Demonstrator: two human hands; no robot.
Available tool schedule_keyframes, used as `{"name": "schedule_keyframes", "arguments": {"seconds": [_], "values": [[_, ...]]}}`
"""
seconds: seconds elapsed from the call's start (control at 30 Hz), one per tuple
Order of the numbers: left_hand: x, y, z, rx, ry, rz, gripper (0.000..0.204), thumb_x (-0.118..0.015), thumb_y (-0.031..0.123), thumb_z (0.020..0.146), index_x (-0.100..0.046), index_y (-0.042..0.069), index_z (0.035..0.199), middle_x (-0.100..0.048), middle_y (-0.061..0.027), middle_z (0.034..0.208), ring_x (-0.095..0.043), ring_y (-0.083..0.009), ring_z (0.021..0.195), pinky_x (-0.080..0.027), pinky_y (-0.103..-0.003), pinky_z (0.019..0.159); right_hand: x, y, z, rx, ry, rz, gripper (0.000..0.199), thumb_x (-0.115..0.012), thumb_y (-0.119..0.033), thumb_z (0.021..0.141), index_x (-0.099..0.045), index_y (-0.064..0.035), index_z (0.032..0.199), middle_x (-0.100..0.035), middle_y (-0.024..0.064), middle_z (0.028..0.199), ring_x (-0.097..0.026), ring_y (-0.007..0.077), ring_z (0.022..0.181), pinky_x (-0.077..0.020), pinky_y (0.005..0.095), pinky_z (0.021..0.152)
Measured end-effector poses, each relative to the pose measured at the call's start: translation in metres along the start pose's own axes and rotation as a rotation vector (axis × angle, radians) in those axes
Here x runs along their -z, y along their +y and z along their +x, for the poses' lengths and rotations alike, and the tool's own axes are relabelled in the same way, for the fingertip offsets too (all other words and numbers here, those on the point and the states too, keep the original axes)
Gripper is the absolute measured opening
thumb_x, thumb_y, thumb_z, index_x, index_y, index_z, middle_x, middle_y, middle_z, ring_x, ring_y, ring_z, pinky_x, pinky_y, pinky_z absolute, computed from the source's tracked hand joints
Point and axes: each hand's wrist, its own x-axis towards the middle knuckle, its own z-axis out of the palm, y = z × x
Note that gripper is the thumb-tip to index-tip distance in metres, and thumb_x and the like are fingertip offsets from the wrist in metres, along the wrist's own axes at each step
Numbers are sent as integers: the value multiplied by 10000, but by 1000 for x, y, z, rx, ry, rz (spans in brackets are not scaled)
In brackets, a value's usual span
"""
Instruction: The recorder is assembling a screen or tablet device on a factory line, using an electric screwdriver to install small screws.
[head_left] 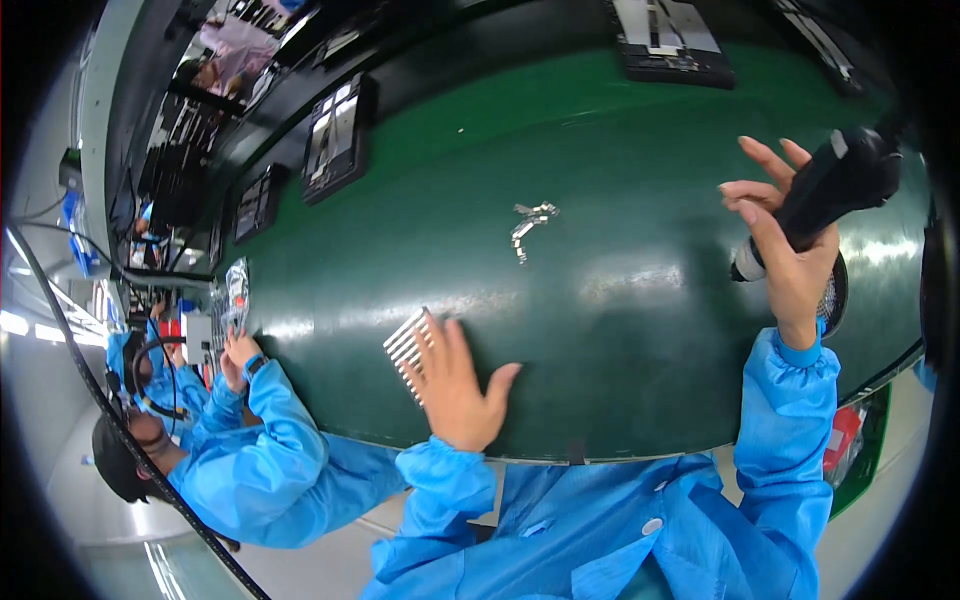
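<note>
My left hand (458,385) lies palm down near the table's front edge, fingers and thumb spread. Its fingers rest over a flat striped silvery piece (402,345), partly hidden beneath them. At the right, my right hand (795,265) is raised with a black pen-shaped power tool (835,190), which looks like an electric screwdriver, lying across it. The tool's tip points down and left. Several fingers stretch out past the handle, and part of the grip is hidden behind it. Ahead of both hands, a loose cluster of small silvery metal parts (530,228) lies on the green table (620,370).
A round dark-rimmed container (836,300) stands beside my right wrist. Black fixtures (338,138) line the far left edge, and another fixture (670,42) sits at the back. At the left, a co-worker in blue (250,450) handles a clear plastic bag (237,290).
</note>
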Motion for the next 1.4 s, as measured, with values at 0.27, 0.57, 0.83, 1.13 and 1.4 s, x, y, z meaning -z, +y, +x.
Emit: {"name": "schedule_keyframes", "arguments": {"seconds": [0.27,0.57,0.83,1.13,1.4], "values": [[3,-23,58,-260,4,27,882,-608,531,806,-278,-15,1416,-208,-243,1490,-128,-402,1401,-64,-595,1085,-5,-2,-12,-115,-25,54,606,-650,50,776,-380,26,1319,-621,82,803,-580,118,604,-471,235,556],[31,126,173,-863,218,7,655,-658,74,734,-423,54,1344,-319,-200,1446,-275,-348,1363,-244,-537,1080,-10,4,-23,-117,-134,192,419,-853,-117,667,-543,-16,929,-494,-45,580,-385,6,516,-331,197,461],[-23,236,334,-875,95,379,768,-668,2,610,-392,40,1326,-397,-175,1379,-395,-323,1280,-355,-526,1018,-2,-2,-20,35,-184,194,457,-743,-129,775,-493,-10,1140,-629,92,718,-605,153,584,-456,300,517],[-7,245,313,-775,398,67,443,-571,13,602,-565,-40,1041,-626,-224,966,-599,-396,883,-475,-457,818,-3,1,-17,-40,-199,140,429,-737,-119,782,-480,2,1103,-676,122,825,-658,180,669,-504,277,596],[-7,167,156,-1082,352,-85,566,-704,154,627,-562,38,1162,-565,-147,1215,-501,-356,1184,-345,-494,996,30,-10,3,2,1,241,425,-821,-121,709,-540,9,1000,-669,65,818,-619,119,738,-484,251,645]]}}
